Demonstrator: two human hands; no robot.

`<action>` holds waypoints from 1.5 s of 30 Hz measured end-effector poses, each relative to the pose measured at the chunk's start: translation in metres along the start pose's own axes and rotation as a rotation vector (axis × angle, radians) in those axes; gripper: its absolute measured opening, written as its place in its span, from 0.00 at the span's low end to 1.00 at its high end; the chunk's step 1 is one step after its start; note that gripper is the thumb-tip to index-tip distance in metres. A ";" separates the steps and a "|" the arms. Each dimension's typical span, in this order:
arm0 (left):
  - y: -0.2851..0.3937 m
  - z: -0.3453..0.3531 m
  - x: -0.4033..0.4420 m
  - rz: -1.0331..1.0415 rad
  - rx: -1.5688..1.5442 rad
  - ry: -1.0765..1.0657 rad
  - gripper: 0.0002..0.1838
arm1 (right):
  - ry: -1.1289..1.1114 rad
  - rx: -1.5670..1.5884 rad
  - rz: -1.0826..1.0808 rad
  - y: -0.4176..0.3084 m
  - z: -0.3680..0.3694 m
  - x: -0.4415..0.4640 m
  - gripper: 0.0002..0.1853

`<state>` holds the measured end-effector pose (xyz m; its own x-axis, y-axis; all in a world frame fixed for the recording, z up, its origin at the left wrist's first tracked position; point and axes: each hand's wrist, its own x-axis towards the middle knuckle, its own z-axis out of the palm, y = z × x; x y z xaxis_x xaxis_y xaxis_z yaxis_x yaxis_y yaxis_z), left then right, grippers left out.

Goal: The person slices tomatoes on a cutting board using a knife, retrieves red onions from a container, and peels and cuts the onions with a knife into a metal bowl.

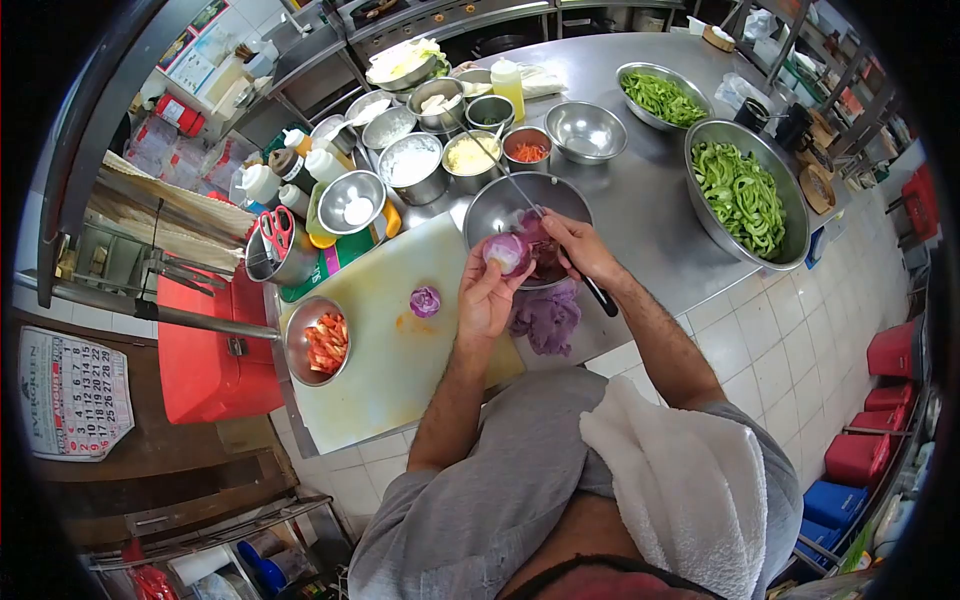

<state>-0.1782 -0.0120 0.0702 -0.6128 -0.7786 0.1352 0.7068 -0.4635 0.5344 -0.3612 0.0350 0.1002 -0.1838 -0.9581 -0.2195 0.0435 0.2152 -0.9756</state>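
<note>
My left hand (484, 298) is closed around a red onion (507, 256), holding it over the near side of a steel bowl (484, 212). My right hand (582, 248) grips a knife (603, 298) by its black handle, the long blade pointing away from me. The fingers of this hand are also at a piece of purple onion skin beside the onion. More dark skin lies in the bowl, partly hidden by my hands. Left of them, another purple onion piece (424, 301) rests on the pale cutting board (365, 375). A purple cloth (547, 320) lies at the counter edge.
A bowl of red cut vegetables (326, 342) stands on the board's left edge. Sliced green peppers fill a large bowl (740, 200) at right. Several steel containers, squeeze bottles (508, 85) and scissors (277, 232) crowd the back left. An empty steel bowl (586, 132) sits beyond.
</note>
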 end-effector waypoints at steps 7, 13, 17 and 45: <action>0.002 -0.006 0.009 0.043 -0.009 0.119 0.17 | -0.018 -0.131 0.053 0.011 -0.001 -0.001 0.34; -0.010 0.003 0.013 0.094 0.095 0.195 0.19 | -0.111 -0.148 0.087 -0.014 0.021 -0.032 0.38; -0.023 -0.006 0.016 0.183 0.154 0.238 0.19 | -0.017 -0.256 -0.245 0.001 0.038 -0.033 0.41; -0.015 -0.007 -0.007 -0.078 -0.190 0.169 0.19 | 0.038 0.023 -0.015 0.004 0.013 0.008 0.31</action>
<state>-0.1824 -0.0021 0.0554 -0.6113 -0.7898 -0.0504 0.7232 -0.5833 0.3697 -0.3498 0.0263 0.0945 -0.2220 -0.9533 -0.2048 0.0628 0.1956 -0.9787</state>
